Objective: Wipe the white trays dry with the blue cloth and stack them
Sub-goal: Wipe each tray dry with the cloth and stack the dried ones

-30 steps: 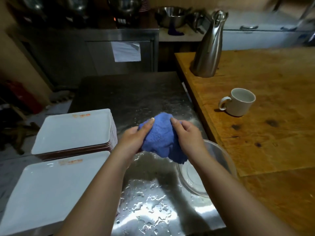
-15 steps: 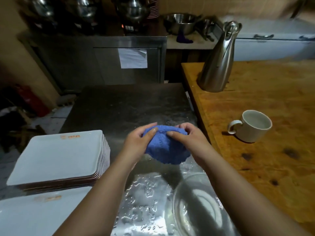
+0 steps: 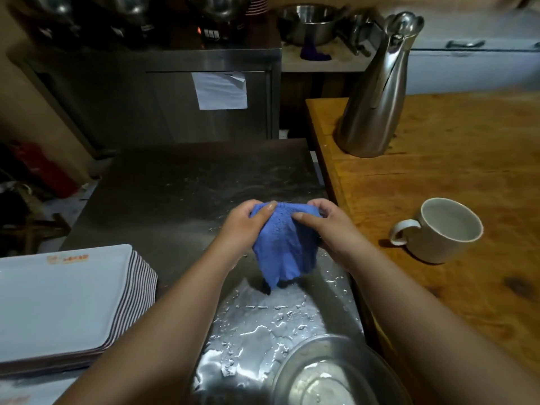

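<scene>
Blue cloth in both hands' grip, left hand, right hand, one tray stack

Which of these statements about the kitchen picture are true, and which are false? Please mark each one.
1. Both hands, left and right, hold the blue cloth. True.
2. The cloth is wiping a white tray. False: it hangs above the wet steel counter, touching no tray.
3. The stack of white trays lies left of the arms. True.
4. The mug lies tipped on its side. False: it stands upright on the wooden table.
</scene>
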